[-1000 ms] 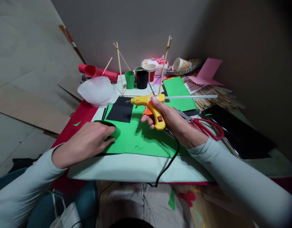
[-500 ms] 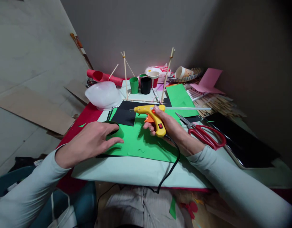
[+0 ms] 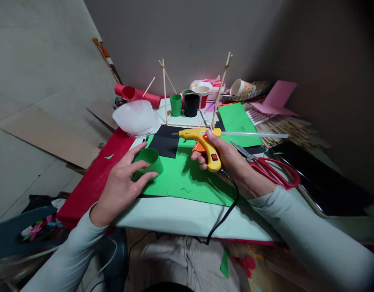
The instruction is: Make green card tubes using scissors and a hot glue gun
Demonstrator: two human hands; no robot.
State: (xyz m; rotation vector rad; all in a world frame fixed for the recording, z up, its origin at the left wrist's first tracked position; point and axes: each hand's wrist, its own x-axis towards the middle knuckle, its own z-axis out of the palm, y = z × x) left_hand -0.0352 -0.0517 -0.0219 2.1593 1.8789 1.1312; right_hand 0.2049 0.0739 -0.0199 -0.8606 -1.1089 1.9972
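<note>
My right hand is wrapped round the handle of a yellow glue gun, its nozzle pointing left and a clear glue stick sticking out of its back. My left hand has its fingers spread around a green paper cup, one finger over its rim; whether it grips the cup is unclear. The cup is over green sheets, beside a black sheet.
Red-handled scissors and a black tablet lie at the right. Behind are a stick frame, small cups, bamboo sticks and a translucent white bowl. The gun's cord hangs over the front edge.
My left hand has turned and its fingers have spread, so the green cup's opening now shows more. The glue gun is still in my right hand. The view has shifted slightly.
</note>
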